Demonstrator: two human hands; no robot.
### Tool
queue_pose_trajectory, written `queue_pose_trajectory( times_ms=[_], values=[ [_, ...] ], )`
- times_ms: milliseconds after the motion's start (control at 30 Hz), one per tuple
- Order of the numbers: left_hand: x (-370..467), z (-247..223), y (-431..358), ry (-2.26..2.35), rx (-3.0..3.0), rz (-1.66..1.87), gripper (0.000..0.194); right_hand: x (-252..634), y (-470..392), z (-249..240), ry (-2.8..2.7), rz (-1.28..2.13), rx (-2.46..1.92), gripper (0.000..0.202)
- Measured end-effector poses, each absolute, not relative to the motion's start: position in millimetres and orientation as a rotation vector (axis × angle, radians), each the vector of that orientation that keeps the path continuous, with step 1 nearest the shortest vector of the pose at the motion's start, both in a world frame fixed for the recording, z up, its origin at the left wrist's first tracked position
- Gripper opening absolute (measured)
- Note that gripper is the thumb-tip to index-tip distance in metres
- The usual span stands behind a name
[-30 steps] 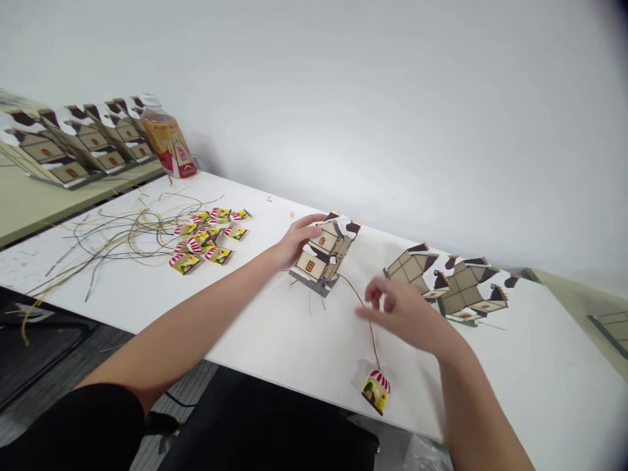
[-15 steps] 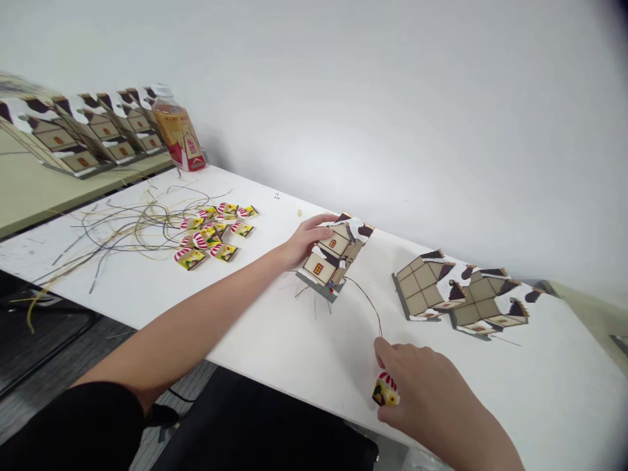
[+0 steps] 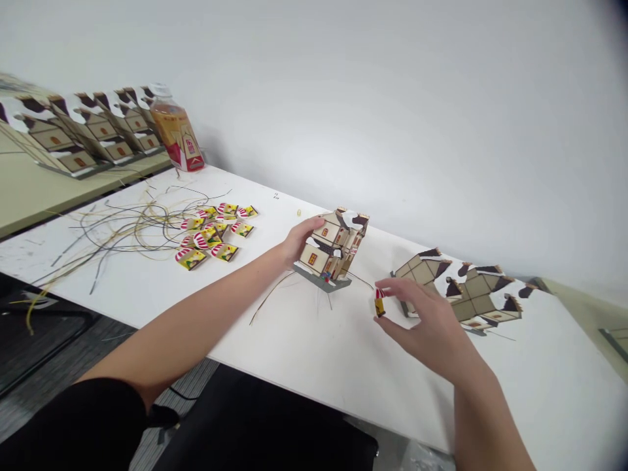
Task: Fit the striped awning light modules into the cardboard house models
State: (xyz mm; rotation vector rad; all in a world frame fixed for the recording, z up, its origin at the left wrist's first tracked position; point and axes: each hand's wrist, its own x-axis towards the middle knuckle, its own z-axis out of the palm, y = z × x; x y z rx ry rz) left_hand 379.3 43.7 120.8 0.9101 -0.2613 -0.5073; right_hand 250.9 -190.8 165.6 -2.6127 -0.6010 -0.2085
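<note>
My left hand [image 3: 300, 239] holds a small model house [image 3: 328, 252] with a snowy roof by its left side, upright above the white table. Between the thumb and fingertips of my right hand [image 3: 426, 314] is a small piece with a red-and-white striped awning [image 3: 379, 303]. A thin wire [image 3: 360, 280] runs from this piece to the right side of the house. Other wire ends [image 3: 267, 303] stick out at the house's lower left. Part of the left hand is hidden behind the house.
Several striped pieces [image 3: 224, 252] with tangled wires [image 3: 132, 226] lie on the white table [image 3: 294, 340] at left. A bottle [image 3: 177, 134] stands behind them, beside a row of houses [image 3: 53, 137]. Two more houses [image 3: 478, 297] lie at right.
My right hand has moved up and away from me with the striped piece, nearer the house. The house has turned slightly, and wire ends now stick out farther at its lower left.
</note>
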Motion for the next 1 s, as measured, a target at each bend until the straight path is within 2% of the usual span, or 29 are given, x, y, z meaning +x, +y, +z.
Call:
queue_pose_trajectory(
  times_ms=[200, 300, 667, 1000],
  values=[
    [371, 116, 37, -0.268, 0.844, -0.639, 0.048, 267, -187, 152, -0.594, -0.204, -2.302, 0.043],
    [365, 114, 31, -0.304, 0.808, -0.702, 0.05, 269, -184, 150, -0.595, -0.177, -2.225, 0.046],
    [360, 112, 24, -0.294, 0.768, -0.725, 0.056, 272, -178, 142, -0.731, -0.482, -2.222, 0.04],
    [357, 113, 23, -0.23, 0.791, -0.75, 0.062, 278, -177, 133, -0.682, -0.546, -2.15, 0.04]
  ],
)
